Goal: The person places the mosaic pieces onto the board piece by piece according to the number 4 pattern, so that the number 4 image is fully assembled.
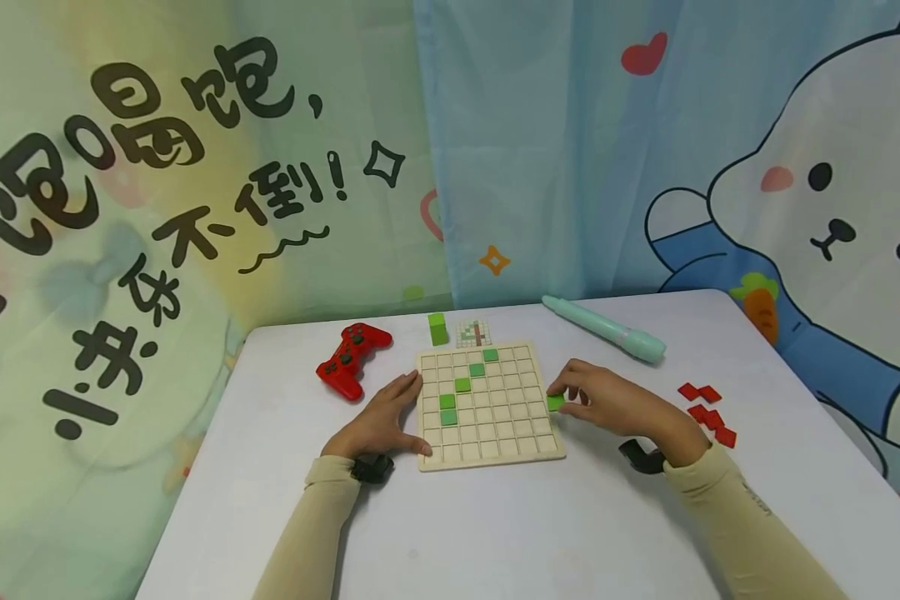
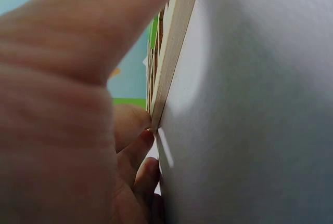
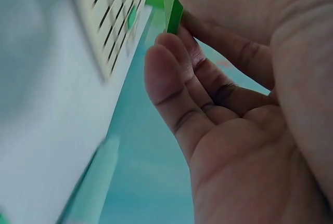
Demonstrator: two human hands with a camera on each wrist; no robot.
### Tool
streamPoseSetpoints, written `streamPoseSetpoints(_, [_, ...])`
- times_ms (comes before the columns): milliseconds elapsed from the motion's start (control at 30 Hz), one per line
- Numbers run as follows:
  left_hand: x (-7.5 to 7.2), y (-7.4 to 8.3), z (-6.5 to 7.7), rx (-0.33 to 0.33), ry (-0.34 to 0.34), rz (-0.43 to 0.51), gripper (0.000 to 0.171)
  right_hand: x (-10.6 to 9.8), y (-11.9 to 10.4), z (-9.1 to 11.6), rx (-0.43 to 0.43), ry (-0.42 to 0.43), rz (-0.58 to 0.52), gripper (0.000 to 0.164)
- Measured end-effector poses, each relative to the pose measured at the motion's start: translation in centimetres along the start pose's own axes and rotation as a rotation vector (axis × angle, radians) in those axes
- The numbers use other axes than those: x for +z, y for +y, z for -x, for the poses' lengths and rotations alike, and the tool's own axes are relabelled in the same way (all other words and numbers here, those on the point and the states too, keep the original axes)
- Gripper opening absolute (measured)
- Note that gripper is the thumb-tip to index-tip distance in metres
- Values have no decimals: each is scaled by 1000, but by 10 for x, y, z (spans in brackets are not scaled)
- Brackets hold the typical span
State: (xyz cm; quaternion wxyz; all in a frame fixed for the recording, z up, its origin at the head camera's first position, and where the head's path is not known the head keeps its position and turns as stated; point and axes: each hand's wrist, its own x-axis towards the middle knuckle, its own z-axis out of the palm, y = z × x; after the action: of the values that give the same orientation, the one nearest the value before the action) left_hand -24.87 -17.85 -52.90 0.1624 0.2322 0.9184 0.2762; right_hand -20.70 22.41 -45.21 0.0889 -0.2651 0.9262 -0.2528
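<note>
A square wooden grid board lies on the table, with several green tiles set in a slanting line of its cells. My left hand rests along the board's left side, fingers and thumb spread, thumb near the lower left corner. In the left wrist view the fingertips are right at the board's edge. At the right edge of the board, my right hand pinches a green square tile between thumb and fingers. That tile is held on edge in the right wrist view.
Behind the board stand a stack of green blocks and a small pattern card. A red game controller lies to the left. At the back right is a teal tube; several red tiles lie beyond my right wrist.
</note>
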Motion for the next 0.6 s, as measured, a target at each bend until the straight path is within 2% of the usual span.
streamPoseSetpoints(300, [0,1,0,5,8,-2,124,32,-34,-51,-132,-38,-30,27])
streamPoseSetpoints(433, [0,1,1,-5,6,-10,125,48,-45,-72,-144,-62,-11,24])
streamPoseSetpoints(600, [0,1,1,-2,5,-13,125,61,-55,-89,-143,-124,27,21])
